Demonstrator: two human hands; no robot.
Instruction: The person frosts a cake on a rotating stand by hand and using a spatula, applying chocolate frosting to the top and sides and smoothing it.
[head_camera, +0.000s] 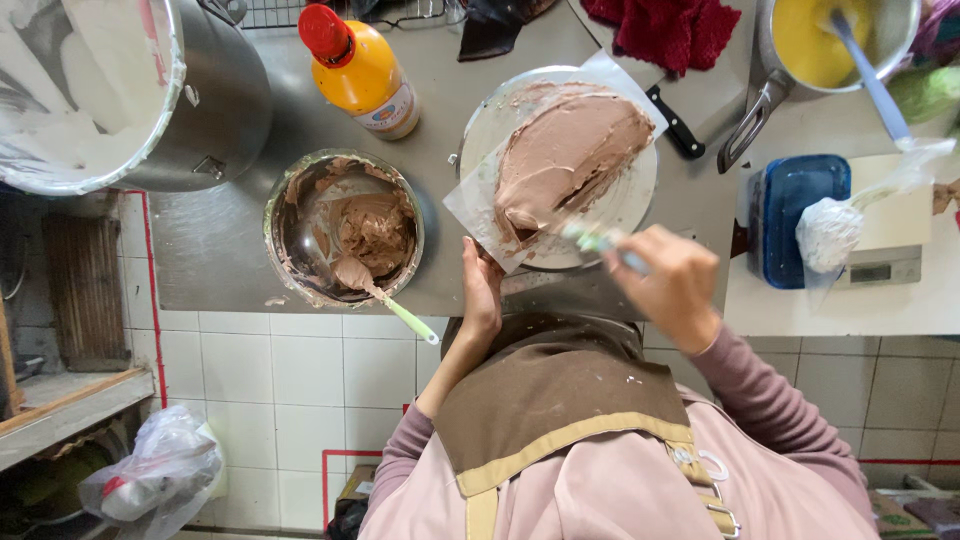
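- The right hand (672, 283) is pinching a spatula (600, 240) and is laying its blade on the brown-frosted cake (565, 150).
- The cake is sitting on a round turntable (632, 195) on the steel worktop (215, 245), at about 12 o'clock from the person's chest.
- The left hand (481, 297) is resting with its fingers pressed together against the near edge of the turntable, at 7 o'clock from the cake.
- A metal bowl of brown frosting (343, 227) is sitting at 9 o'clock from the cake, with a green-handled spatula (385, 300) leaning in it.
- An orange bottle with a red cap (360, 72) is standing at 10 o'clock from the cake.
- A black-handled knife (675, 122) is lying at 3 o'clock from the cake.
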